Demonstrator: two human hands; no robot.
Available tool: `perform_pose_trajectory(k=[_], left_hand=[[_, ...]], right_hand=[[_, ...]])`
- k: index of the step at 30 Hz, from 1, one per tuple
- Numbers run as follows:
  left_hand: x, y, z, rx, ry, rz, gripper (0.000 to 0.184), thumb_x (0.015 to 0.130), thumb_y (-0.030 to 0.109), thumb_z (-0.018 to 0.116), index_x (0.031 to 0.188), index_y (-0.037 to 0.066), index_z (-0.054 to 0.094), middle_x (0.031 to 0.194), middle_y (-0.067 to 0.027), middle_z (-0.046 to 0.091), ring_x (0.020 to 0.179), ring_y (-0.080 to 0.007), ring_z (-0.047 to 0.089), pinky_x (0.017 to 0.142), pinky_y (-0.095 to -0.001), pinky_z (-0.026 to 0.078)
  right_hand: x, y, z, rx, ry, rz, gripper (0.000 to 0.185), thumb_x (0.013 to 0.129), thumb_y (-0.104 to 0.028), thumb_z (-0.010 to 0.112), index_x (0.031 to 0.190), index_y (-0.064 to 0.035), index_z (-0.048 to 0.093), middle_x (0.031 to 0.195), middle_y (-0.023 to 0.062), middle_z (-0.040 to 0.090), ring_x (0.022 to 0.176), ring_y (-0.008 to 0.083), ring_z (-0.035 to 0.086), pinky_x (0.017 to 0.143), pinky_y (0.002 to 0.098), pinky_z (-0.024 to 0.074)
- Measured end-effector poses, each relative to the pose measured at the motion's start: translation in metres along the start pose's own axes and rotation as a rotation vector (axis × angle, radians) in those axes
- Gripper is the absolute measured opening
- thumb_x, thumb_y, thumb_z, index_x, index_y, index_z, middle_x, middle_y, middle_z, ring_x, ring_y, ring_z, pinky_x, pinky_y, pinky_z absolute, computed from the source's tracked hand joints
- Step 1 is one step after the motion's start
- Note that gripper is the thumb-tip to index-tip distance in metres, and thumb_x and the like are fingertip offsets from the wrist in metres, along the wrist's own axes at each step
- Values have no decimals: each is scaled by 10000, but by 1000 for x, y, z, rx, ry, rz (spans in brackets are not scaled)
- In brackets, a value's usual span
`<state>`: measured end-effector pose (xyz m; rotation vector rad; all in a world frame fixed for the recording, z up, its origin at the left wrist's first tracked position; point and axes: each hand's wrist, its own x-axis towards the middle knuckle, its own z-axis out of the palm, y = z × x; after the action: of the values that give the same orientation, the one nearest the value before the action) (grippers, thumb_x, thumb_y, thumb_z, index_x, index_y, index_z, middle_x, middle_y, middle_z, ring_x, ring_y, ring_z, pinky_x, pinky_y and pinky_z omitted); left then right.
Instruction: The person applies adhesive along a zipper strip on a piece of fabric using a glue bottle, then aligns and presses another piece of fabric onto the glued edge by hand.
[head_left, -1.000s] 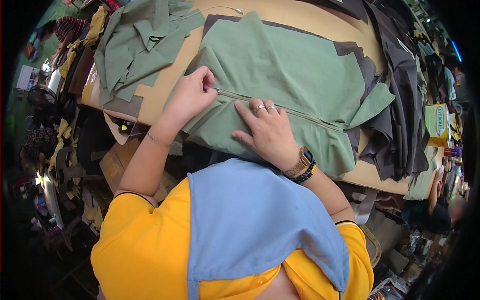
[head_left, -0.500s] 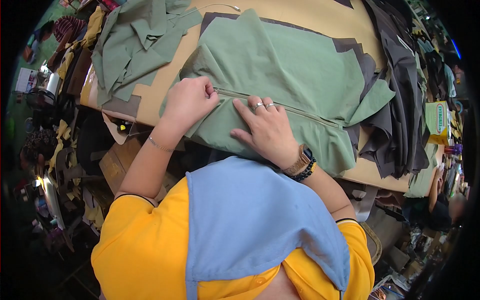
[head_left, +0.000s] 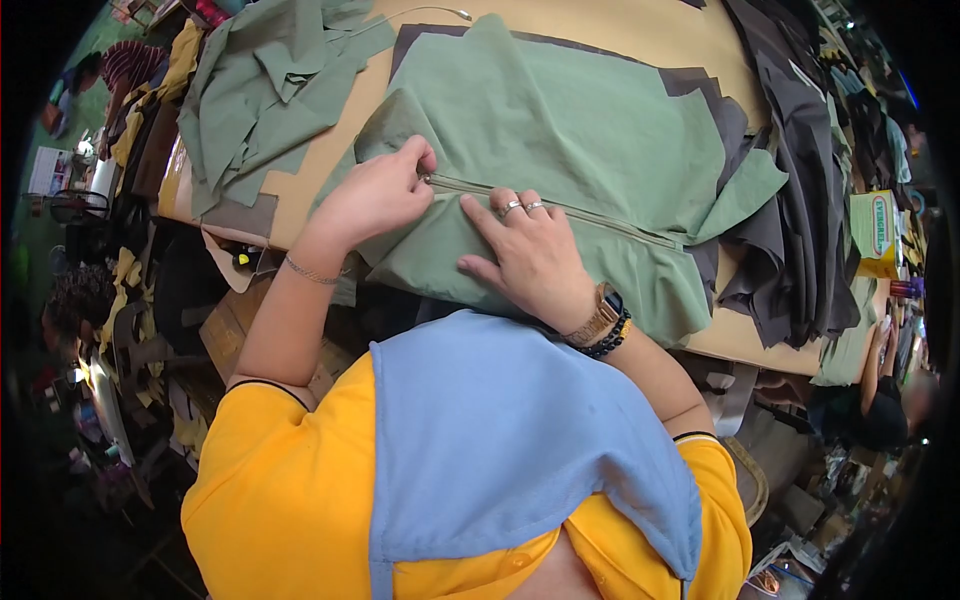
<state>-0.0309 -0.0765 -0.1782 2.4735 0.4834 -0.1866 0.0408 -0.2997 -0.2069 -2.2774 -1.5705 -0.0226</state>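
Note:
A green garment piece (head_left: pixel 610 130) lies spread over dark fabric on the table in front of me. A zipper (head_left: pixel 580 214) runs slantwise across it. At the zipper's left end my left hand (head_left: pixel 380 195) is closed in a pinch, with a small dark bit, perhaps the zipper pull, showing at the fingertips. My right hand (head_left: pixel 535 255), wearing rings, rests flat on the green fabric just below the zipper, fingers stretched out and pointing toward its left part. The palm side of both hands is hidden.
More green cloth pieces (head_left: pixel 265 95) are heaped at the upper left of the cardboard-coloured table (head_left: pixel 600 25). Dark fabric (head_left: pixel 800 200) hangs over its right side. Beyond stands a green and yellow box (head_left: pixel 875 235). Other people are at the left and right edges.
My left hand has lifted slightly, its fingers turning up at the zipper's left end, and the small dark bit now shows. My right hand stays in about the same place.

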Motion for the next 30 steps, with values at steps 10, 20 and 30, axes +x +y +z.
perform_pose_trajectory(k=[10,20,30], left_hand=[[-12,4,-3,-116,68,8,229,887,122,605,1081,28,528,768,-90,576,684,-213,540,643,-365,445],[-20,7,-3,-41,39,-203,254,869,172,631,1058,20,555,821,-150,653,805,-337,654,770,-426,508],[-36,-16,9,-562,50,-19,380,812,28,657,1176,-17,558,1095,-84,674,1064,-147,634,994,-286,465]], right_hand=[[1,1,0,18,5,1,644,865,-466,711,1396,-132,572,1199,92,573,1059,264,553,850,396,448],[0,1,0,22,28,-9,641,860,-466,716,1384,-121,580,1193,91,580,1056,263,557,849,398,456],[0,0,0,10,-41,16,648,880,-482,696,1400,-117,566,1291,118,591,1167,264,548,861,404,445]])
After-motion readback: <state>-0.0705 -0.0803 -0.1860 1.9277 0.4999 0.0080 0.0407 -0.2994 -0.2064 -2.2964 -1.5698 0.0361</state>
